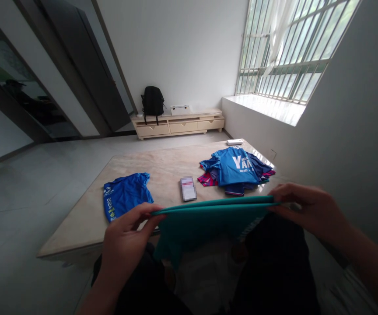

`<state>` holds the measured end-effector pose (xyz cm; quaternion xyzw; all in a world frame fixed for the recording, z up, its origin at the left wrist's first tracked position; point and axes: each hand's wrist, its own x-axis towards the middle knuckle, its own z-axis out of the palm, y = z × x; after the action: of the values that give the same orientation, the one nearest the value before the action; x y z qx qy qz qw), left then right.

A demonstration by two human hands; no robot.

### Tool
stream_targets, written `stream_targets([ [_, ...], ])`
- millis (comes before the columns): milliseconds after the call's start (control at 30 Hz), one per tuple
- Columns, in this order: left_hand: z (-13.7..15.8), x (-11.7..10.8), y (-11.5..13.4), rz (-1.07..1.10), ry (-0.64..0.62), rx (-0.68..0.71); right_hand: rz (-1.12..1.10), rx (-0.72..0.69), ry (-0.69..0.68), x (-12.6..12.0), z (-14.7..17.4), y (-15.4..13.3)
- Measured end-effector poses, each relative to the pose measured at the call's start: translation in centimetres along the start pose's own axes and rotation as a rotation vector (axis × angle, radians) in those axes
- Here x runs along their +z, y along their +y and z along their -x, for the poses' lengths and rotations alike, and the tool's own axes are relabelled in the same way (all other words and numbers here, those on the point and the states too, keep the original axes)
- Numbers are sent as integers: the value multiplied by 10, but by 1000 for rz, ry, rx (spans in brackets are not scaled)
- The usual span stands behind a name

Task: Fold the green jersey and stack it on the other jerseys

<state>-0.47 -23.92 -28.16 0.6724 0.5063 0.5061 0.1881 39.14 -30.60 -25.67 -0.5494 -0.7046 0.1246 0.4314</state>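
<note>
Between my two hands, low in the head view, I hold a teal shirt (205, 221) stretched taut, its top edge running flat from nine o'clock to three o'clock. My left hand (126, 236) pinches the nine o'clock end, thumb over and fingers under, closed on the cloth; my right hand (307, 208) is clamped on the three o'clock end in the same way, knuckles up. So the long axis of the shirt lies straight across me, and neither hand is nearer to it than the other: each has its own corner, with the right sitting a little higher in the picture than the left. The body of the shirt hangs down toward six o'clock, over my dark-clad lap, and I judge that it does not touch the table (162, 164), whose near edge lies just beyond the held edge at twelve o'clock. On that table, at about eleven o'clock from my left hand, a blue shirt (125, 194) lies flat; at twelve o'clock, a phone (188, 189) sits between; at one o'clock, a pile of shirts (236, 170) is heaped with a blue one on top, and a white remote-like bar (235, 141) rests past it. Well beyond, a black backpack (152, 101) stands on a low cabinet (179, 123).
</note>
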Motion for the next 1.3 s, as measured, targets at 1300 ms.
stream_targets([
  [1300, -128, 361, -116, -139, -610, 53, 136, 187, 57, 47, -84, 317],
])
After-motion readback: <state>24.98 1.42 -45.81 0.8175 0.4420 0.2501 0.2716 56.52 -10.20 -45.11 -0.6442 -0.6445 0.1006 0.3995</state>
